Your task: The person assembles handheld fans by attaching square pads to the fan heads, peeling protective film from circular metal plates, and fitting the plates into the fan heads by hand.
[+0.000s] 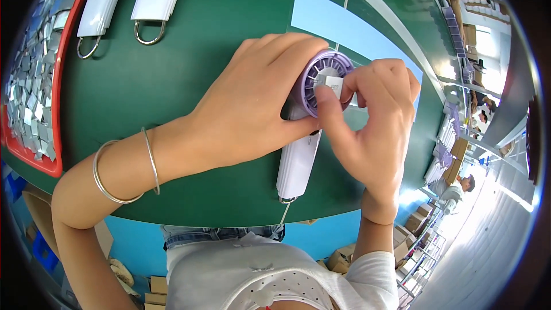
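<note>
A handheld fan lies on the green table in front of me, with a round purple fan head [310, 80] and a white handle [297, 166] that points toward me. My left hand [258, 95] is closed around the fan head from the left, its thumb across the neck. Between the thumb and forefinger of my right hand [373, 115] is a small silvery square piece [334, 85], pinched over the middle of the fan's grille. Whether the piece touches the grille I cannot tell. My right hand's other fingers are curled and partly hide the fan's right side.
At the left edge stands a red tray [59, 80] heaped with small silvery pieces. Two white handles [103, 8] with metal rings lie at the far left. A light blue sheet [350, 26] lies beyond my hands. Boxes, purple fans and several people are at the right.
</note>
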Demonstrator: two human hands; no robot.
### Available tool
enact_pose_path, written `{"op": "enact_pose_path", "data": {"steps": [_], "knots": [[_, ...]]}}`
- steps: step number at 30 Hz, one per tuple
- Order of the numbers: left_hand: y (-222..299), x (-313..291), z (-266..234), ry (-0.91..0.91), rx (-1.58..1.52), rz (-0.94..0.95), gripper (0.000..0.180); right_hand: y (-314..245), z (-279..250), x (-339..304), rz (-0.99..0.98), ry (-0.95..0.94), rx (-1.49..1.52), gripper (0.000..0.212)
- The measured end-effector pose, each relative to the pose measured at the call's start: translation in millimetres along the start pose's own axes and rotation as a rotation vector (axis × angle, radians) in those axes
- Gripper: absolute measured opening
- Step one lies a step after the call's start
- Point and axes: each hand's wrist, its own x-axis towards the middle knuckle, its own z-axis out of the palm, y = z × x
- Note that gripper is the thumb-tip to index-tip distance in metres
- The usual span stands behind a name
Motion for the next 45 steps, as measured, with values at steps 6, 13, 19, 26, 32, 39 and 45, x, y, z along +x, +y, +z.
{"op": "enact_pose_path", "data": {"steps": [6,13,19,26,32,39,45], "knots": [[0,-3,2,0.014,0.022,-0.002,0.072,-9,2,4,0.007,-0.046,-0.063,0.022],[-3,-2,3,0.031,0.004,0.004,0.068,-17,9,2,0.083,-0.024,-0.048,0.020],[4,4,0,0.016,0.010,-0.006,0.067,-17,12,2,0.112,0.042,-0.017,0.017],[-2,2,1,-0.038,-0.018,-0.038,0.072,-13,3,-10,0.167,0.019,0.023,0.025],[6,4,-3,-0.080,-0.002,-0.066,0.072,137,-13,-49,0.620,0.311,0.788,0.016],[2,2,-10,-0.122,-0.028,-0.128,0.078,198,15,-34,0.715,0.294,0.415,0.018],[5,6,-8,-0.146,0.026,-0.067,0.079,123,60,41,0.256,0.224,0.346,0.018]]}}
